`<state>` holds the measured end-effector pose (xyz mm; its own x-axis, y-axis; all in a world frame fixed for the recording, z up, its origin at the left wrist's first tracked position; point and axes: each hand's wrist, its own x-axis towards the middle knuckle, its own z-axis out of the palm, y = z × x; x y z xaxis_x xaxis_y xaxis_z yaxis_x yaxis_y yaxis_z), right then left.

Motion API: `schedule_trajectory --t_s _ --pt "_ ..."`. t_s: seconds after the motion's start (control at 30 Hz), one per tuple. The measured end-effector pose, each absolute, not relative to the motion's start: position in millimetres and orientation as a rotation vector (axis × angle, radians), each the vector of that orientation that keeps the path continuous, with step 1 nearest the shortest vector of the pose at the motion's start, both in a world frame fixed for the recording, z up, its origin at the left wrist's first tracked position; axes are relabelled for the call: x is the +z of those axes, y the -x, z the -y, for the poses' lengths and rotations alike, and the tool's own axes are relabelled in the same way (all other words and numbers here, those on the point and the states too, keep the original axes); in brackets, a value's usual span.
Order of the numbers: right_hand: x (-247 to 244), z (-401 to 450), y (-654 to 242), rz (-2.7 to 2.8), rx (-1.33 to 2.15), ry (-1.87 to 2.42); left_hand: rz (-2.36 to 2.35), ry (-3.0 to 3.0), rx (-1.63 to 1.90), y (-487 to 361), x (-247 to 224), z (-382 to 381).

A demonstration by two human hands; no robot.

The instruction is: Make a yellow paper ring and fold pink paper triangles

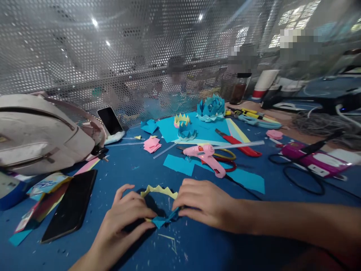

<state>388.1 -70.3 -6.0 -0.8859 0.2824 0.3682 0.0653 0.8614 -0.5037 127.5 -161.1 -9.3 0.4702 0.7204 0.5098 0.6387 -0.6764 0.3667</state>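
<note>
A ring of folded paper lies between my hands on the blue table, its far side a zigzag yellow strip (159, 189) and its near side blue folded paper (159, 222). My left hand (126, 214) pinches the left end of the blue part, fingers curled over the ring. From the right, my right hand (201, 203) grips the blue part's other end between thumb and fingertips. A pink glue gun (208, 156) lies just beyond my right hand, over blue paper strips (178, 164).
Behind are a blue paper flower (211, 107), small paper rings, pink paper squares (152, 144) and red-handled pliers (242, 146). A black phone (70, 205) and a pale bag (42, 131) lie left. At right sit a purple power strip (313, 158) and cables.
</note>
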Motion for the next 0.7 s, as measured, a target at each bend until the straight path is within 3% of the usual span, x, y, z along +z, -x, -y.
schedule_trajectory --t_s 0.1,0.7 --pt "-3.8 74.2 -388.7 2.623 0.635 0.197 -1.182 -2.586 0.977 -127.5 -8.7 161.0" --pt "-5.5 71.4 -384.8 2.207 1.100 0.438 -1.298 -2.475 1.055 -134.6 -9.8 163.4"
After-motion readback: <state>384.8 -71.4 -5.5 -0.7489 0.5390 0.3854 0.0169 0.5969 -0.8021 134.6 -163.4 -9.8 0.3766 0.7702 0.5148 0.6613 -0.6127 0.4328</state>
